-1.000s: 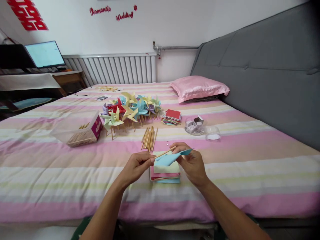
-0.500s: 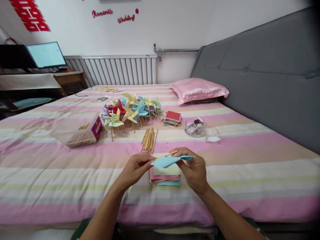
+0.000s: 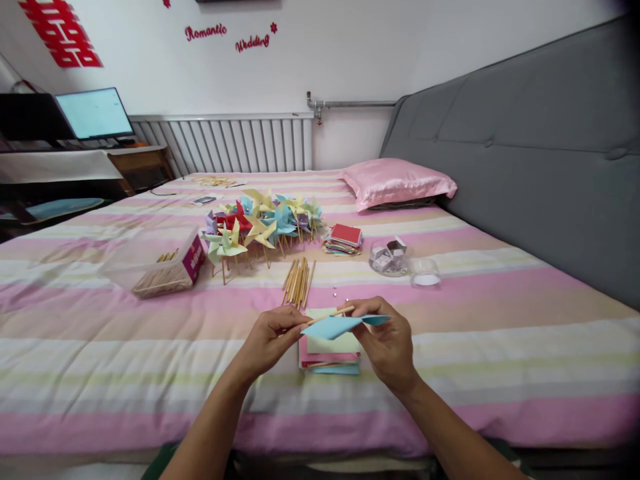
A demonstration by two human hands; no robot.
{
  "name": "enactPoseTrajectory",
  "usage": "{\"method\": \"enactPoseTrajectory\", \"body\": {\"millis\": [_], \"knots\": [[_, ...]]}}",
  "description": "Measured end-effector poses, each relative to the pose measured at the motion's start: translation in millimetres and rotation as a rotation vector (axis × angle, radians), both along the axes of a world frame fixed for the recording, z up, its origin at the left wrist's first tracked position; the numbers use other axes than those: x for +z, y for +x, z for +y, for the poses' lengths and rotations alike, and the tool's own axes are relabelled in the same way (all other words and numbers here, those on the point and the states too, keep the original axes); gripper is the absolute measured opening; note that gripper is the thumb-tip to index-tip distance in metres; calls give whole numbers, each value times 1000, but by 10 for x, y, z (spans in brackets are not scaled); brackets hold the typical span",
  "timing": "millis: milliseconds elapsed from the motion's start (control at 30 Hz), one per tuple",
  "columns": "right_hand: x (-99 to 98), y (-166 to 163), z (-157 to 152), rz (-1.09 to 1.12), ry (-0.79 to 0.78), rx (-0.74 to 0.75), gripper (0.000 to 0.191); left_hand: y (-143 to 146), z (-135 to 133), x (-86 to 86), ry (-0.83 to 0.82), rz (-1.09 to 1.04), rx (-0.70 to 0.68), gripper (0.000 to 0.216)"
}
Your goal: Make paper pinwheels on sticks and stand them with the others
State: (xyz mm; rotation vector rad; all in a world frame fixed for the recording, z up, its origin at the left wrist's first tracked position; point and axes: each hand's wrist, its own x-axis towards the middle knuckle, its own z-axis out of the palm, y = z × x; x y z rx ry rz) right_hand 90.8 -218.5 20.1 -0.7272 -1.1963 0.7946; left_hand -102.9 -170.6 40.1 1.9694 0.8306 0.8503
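Between my two hands is a blue paper pinwheel (image 3: pixel 331 327), its vanes seen nearly edge-on. A thin wooden stick (image 3: pixel 330 315) runs behind it, slanting up to the right. My left hand (image 3: pixel 273 337) is closed, pinching the stick's left end beside the paper. My right hand (image 3: pixel 387 343) is closed on the pinwheel, with fingers at its back near the stick's other end and the thumb underneath. Below them lies a stack of coloured paper squares (image 3: pixel 330 360), pale green on top, then pink and blue. Just beyond sits a bundle of loose wooden sticks (image 3: pixel 299 281).
Several finished pinwheels (image 3: pixel 260 230) stand in a cluster on the striped bed (image 3: pixel 475 393). Left of them is a clear box (image 3: pixel 193 260) of sticks. Further right are a red-topped paper stack (image 3: pixel 345 235), a clear dish of small parts (image 3: pixel 387 259), a tape roll (image 3: pixel 426 273) and a pink pillow (image 3: pixel 397 181).
Both hands stay almost in place. The stick and the blue pinwheel have tilted slightly, so more of the stick shows above the paper. The whole view has shifted a little.
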Motion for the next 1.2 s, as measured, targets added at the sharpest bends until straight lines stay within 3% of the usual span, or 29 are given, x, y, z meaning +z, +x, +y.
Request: {"method": "enactPoseTrajectory", "body": {"millis": [200, 333, 567, 1033, 1200], "knots": [[-42, 7, 28, -30, 23, -22, 28, -7, 6, -23, 67, -20, 28, 25], [-66, 38, 32, -177, 101, -99, 19, -16, 7, -27, 141, -27, 22, 21], [-35, 31, 38, -231, 230, -214, 20, -16, 4, -29, 219, -46, 50, 21], [-9, 40, -18, -369, 255, -444, 17, 0, -22, -65, 190, -37, 49, 21], [-58, 77, 78, -327, 104, -447, 7, 89, -22, -141, 156, 34, 58, 23]]}}
